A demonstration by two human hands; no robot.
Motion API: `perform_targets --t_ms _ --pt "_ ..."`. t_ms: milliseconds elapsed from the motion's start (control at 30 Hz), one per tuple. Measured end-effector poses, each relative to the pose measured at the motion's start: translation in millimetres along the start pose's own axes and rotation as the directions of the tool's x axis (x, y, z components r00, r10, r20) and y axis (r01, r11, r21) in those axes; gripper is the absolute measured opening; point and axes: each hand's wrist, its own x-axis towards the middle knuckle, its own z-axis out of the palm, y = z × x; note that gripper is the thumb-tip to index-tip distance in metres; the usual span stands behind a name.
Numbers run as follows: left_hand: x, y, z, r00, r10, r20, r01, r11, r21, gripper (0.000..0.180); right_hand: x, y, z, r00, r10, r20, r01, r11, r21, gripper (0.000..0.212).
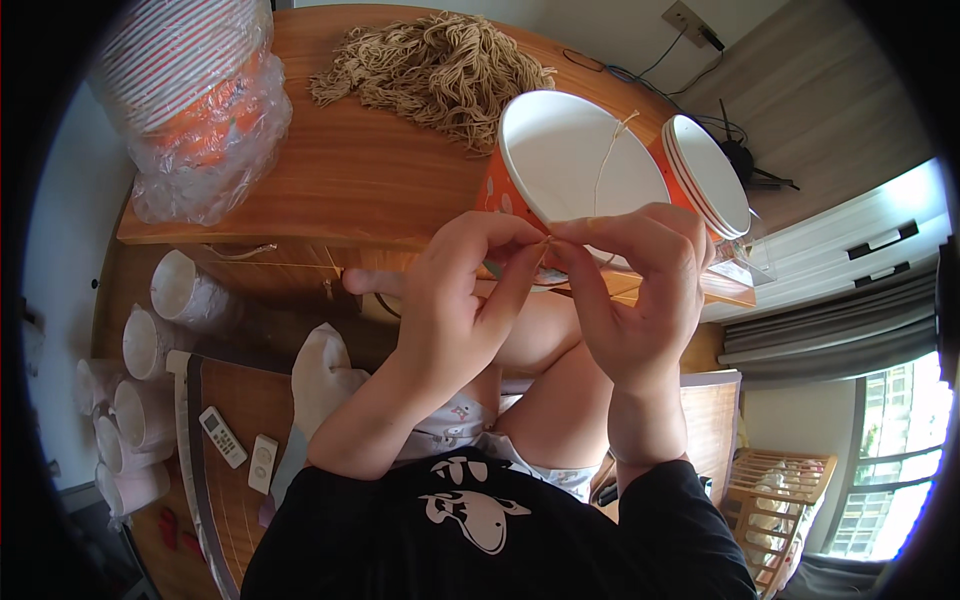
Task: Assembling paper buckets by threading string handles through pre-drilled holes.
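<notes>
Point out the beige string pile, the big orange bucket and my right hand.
Beige string pile (435,75), head view: middle of the heap.
Big orange bucket (565,155), head view: white inner wall.
Right hand (650,308), head view: thumb's base.

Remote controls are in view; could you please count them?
2: the wider white remote lies on the brown mat at lower left, the narrower white remote just right of it. Others may be hidden.

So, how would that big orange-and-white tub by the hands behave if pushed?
The tub would probably slide easily, being light for its size: it looks thin-walled and hollow. Squeezed hard, it might dent, for the same thinness. On its side, it could well roll, given its round shape.
</notes>
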Motion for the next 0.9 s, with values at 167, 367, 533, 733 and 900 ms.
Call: perform_targets --t_ms 167,367,533,733,900 --pt "-3 1 2 0.999 -0.052 0.005 0.053 0.995 -0.090 0.013 5 3 3 0.993 -0.119 0.021 0.120 0.992 -0.046 0.036" --pt "-2 4 5 0.939 -0.334 0.081 0.334 0.835 -0.436 0.009 -11 -4 4 0.991 -0.050 -0.120 0.053 0.998 0.026 0.043" --pt "-3 6 3 0.928 -0.360 0.092 0.361 0.814 -0.455 0.010 -8 1 7 0.995 -0.089 -0.034 0.088 0.996 -0.021 0.045" --pt "-6 4 -1 0.945 -0.308 0.113 0.323 0.812 -0.486 0.015 -4 3 5 0.993 -0.115 -0.023 0.114 0.992 -0.045 0.041" --pt "-5 9 -4 0.948 -0.301 0.106 0.318 0.863 -0.393 0.016 0 5 2 0.995 -0.100 0.016 0.101 0.995 -0.029 0.040"
